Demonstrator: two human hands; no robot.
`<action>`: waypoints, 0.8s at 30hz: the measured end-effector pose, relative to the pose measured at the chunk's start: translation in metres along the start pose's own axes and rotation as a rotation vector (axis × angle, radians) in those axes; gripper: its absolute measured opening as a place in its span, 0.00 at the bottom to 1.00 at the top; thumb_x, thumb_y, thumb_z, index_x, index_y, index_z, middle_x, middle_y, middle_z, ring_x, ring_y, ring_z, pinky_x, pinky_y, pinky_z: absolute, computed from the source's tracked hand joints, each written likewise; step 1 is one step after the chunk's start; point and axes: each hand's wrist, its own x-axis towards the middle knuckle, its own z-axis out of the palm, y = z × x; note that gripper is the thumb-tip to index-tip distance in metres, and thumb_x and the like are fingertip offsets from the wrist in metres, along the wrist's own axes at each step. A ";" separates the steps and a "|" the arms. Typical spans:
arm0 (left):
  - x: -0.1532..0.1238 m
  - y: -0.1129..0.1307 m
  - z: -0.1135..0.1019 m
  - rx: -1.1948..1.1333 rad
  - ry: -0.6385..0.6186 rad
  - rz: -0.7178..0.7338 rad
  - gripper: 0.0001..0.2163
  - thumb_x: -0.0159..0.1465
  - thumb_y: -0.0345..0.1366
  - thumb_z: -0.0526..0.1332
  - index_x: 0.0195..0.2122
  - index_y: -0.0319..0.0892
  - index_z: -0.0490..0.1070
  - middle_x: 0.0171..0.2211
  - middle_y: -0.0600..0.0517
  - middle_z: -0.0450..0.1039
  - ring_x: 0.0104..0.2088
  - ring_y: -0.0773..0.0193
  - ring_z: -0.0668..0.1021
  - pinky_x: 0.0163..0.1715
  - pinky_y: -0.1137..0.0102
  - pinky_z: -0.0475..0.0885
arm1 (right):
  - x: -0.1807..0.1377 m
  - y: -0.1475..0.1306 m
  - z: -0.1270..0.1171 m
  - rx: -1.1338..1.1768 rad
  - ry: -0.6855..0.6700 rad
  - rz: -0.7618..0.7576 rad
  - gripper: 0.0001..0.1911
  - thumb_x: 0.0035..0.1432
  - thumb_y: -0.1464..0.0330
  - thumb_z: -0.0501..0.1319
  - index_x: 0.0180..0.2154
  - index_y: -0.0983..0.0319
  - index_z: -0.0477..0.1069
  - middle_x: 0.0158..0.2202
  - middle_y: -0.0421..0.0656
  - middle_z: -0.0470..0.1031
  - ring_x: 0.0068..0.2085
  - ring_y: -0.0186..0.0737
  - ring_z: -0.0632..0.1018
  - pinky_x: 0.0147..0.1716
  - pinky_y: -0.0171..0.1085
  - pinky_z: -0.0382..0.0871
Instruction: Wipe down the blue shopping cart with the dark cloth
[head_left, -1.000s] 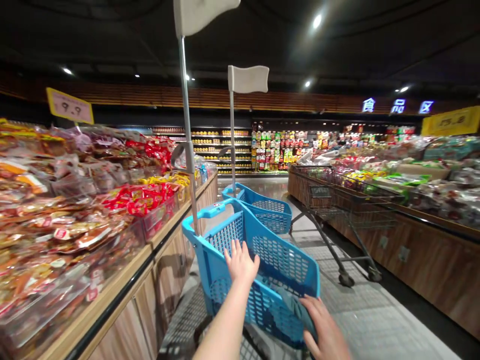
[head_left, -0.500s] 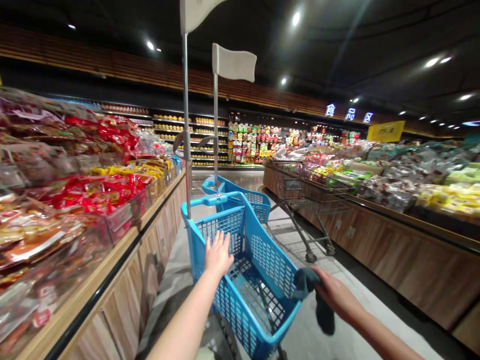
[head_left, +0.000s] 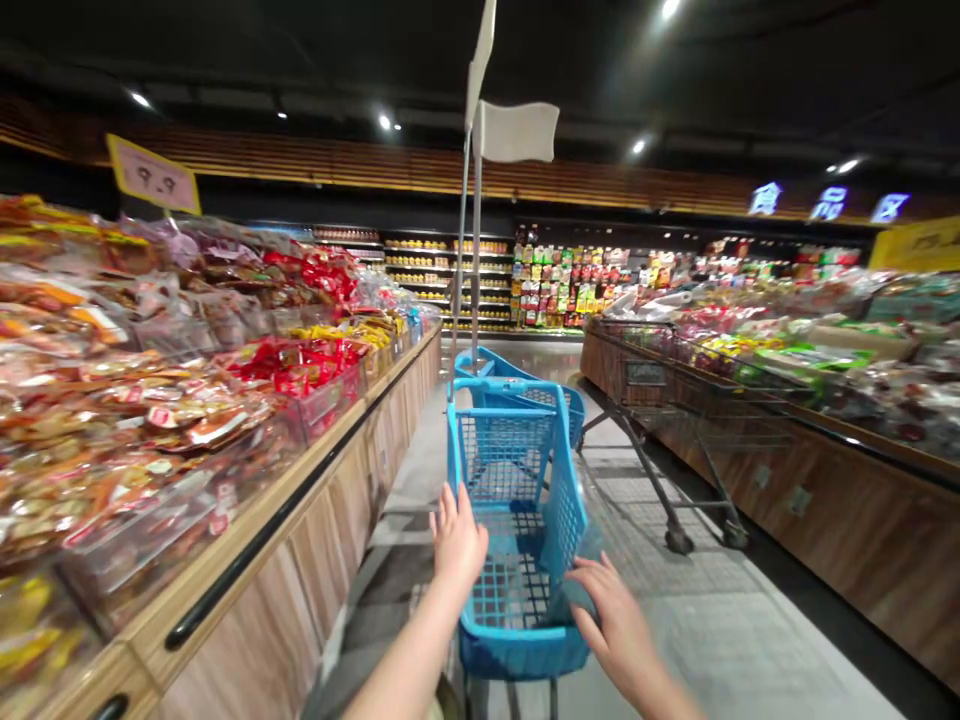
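A small blue plastic shopping cart stands in the middle of the view, its basket holding nothing I can make out. A white flag rises on a thin pole from its far left corner. My left hand is at the basket's left rim, fingers stretched and apart. My right hand is at the right rim, its fingers curled on a dark grey-green cloth. Part of the cloth is hidden behind the fingers and blurred.
A second blue cart with a white flag stands just ahead. A wire shopping cart is on the right. Wooden display counters piled with bagged goods line both sides. Stocked shelves cross the far end.
The near cart has swung round to point more straight ahead, and the view has turned left. My right hand with the cloth has come in against the cart's right rim.
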 end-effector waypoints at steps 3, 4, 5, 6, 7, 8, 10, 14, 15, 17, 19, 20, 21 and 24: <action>0.010 -0.012 -0.008 0.081 -0.012 0.002 0.35 0.59 0.32 0.54 0.68 0.32 0.46 0.68 0.35 0.46 0.68 0.49 0.54 0.63 0.49 0.52 | -0.010 -0.025 -0.002 0.051 -0.033 -0.064 0.18 0.57 0.68 0.55 0.50 0.58 0.69 0.48 0.46 0.75 0.51 0.46 0.75 0.63 0.57 0.53; 0.015 -0.016 -0.009 0.107 -0.016 -0.025 0.35 0.59 0.34 0.55 0.68 0.32 0.46 0.68 0.34 0.47 0.68 0.48 0.54 0.63 0.48 0.52 | -0.012 -0.032 -0.002 0.059 -0.041 -0.085 0.20 0.57 0.68 0.56 0.52 0.58 0.68 0.49 0.47 0.75 0.52 0.46 0.74 0.63 0.56 0.54; 0.019 -0.020 -0.010 0.134 -0.021 -0.039 0.35 0.60 0.35 0.55 0.68 0.32 0.46 0.68 0.33 0.47 0.68 0.47 0.54 0.63 0.47 0.52 | -0.014 -0.037 -0.003 0.061 -0.054 -0.112 0.22 0.57 0.68 0.56 0.54 0.59 0.66 0.51 0.47 0.74 0.53 0.46 0.74 0.63 0.54 0.55; 0.023 -0.022 -0.010 0.159 -0.029 -0.034 0.35 0.61 0.37 0.56 0.67 0.32 0.47 0.68 0.33 0.48 0.68 0.47 0.53 0.63 0.46 0.51 | -0.014 -0.039 -0.003 0.059 -0.075 -0.145 0.24 0.56 0.68 0.57 0.55 0.59 0.65 0.52 0.48 0.73 0.54 0.47 0.73 0.62 0.53 0.56; 0.026 -0.024 -0.010 0.183 -0.040 -0.003 0.35 0.61 0.38 0.56 0.67 0.32 0.48 0.68 0.33 0.47 0.68 0.47 0.53 0.63 0.46 0.50 | -0.013 -0.040 -0.004 0.051 -0.101 -0.176 0.25 0.56 0.68 0.57 0.56 0.60 0.65 0.53 0.48 0.73 0.54 0.47 0.72 0.62 0.52 0.57; 0.029 -0.025 -0.008 0.203 -0.054 0.054 0.34 0.61 0.39 0.56 0.67 0.33 0.48 0.68 0.34 0.47 0.68 0.48 0.52 0.63 0.46 0.49 | -0.011 -0.039 -0.006 0.040 -0.129 -0.197 0.25 0.56 0.69 0.57 0.56 0.60 0.65 0.53 0.48 0.73 0.54 0.47 0.73 0.61 0.52 0.59; 0.032 -0.024 -0.005 0.224 -0.085 0.190 0.33 0.61 0.38 0.57 0.67 0.35 0.49 0.69 0.38 0.46 0.69 0.51 0.50 0.64 0.46 0.45 | -0.001 -0.031 -0.012 0.002 -0.175 -0.198 0.23 0.56 0.69 0.57 0.54 0.60 0.67 0.51 0.48 0.74 0.52 0.47 0.74 0.59 0.51 0.60; 0.039 -0.013 0.008 0.190 -0.102 0.295 0.33 0.62 0.37 0.57 0.67 0.34 0.49 0.68 0.38 0.46 0.69 0.51 0.50 0.65 0.45 0.44 | 0.032 0.002 -0.033 -0.104 -0.234 -0.095 0.16 0.59 0.67 0.56 0.50 0.60 0.70 0.47 0.48 0.76 0.50 0.47 0.75 0.59 0.49 0.60; 0.041 -0.009 0.011 0.172 -0.099 0.301 0.33 0.62 0.37 0.57 0.67 0.34 0.49 0.68 0.38 0.47 0.69 0.51 0.50 0.65 0.45 0.44 | 0.042 0.013 -0.038 -0.129 -0.255 -0.078 0.16 0.60 0.67 0.56 0.49 0.60 0.71 0.46 0.48 0.77 0.50 0.46 0.75 0.60 0.49 0.59; 0.044 0.000 0.018 0.135 -0.099 0.319 0.33 0.62 0.38 0.57 0.67 0.34 0.49 0.68 0.37 0.47 0.69 0.51 0.50 0.65 0.47 0.44 | 0.066 0.038 -0.046 -0.172 -0.299 -0.061 0.15 0.60 0.65 0.57 0.48 0.61 0.71 0.45 0.47 0.77 0.50 0.47 0.75 0.60 0.49 0.58; 0.046 0.007 0.023 0.102 -0.105 0.333 0.33 0.62 0.38 0.58 0.67 0.33 0.50 0.68 0.37 0.48 0.69 0.51 0.50 0.66 0.50 0.45 | 0.091 0.066 -0.049 -0.194 -0.310 -0.037 0.14 0.60 0.65 0.57 0.47 0.62 0.72 0.46 0.48 0.77 0.50 0.46 0.75 0.60 0.49 0.58; 0.047 0.010 0.025 0.086 -0.104 0.335 0.33 0.62 0.38 0.58 0.66 0.33 0.50 0.68 0.36 0.48 0.69 0.51 0.50 0.66 0.51 0.45 | 0.103 0.079 -0.048 -0.195 -0.286 -0.012 0.14 0.60 0.65 0.57 0.47 0.62 0.72 0.47 0.48 0.76 0.52 0.46 0.74 0.61 0.49 0.57; 0.048 0.012 0.027 0.071 -0.104 0.330 0.34 0.61 0.38 0.59 0.66 0.32 0.51 0.68 0.36 0.48 0.69 0.51 0.50 0.66 0.52 0.46 | 0.114 0.092 -0.047 -0.194 -0.251 0.019 0.15 0.60 0.66 0.56 0.48 0.62 0.71 0.49 0.49 0.75 0.54 0.47 0.73 0.61 0.49 0.56; 0.050 0.017 0.029 0.021 -0.123 0.296 0.32 0.62 0.39 0.58 0.66 0.34 0.51 0.68 0.37 0.47 0.69 0.51 0.50 0.66 0.51 0.47 | 0.134 0.120 -0.036 -0.177 -0.118 0.119 0.21 0.62 0.67 0.52 0.56 0.63 0.66 0.57 0.52 0.69 0.61 0.48 0.67 0.61 0.51 0.56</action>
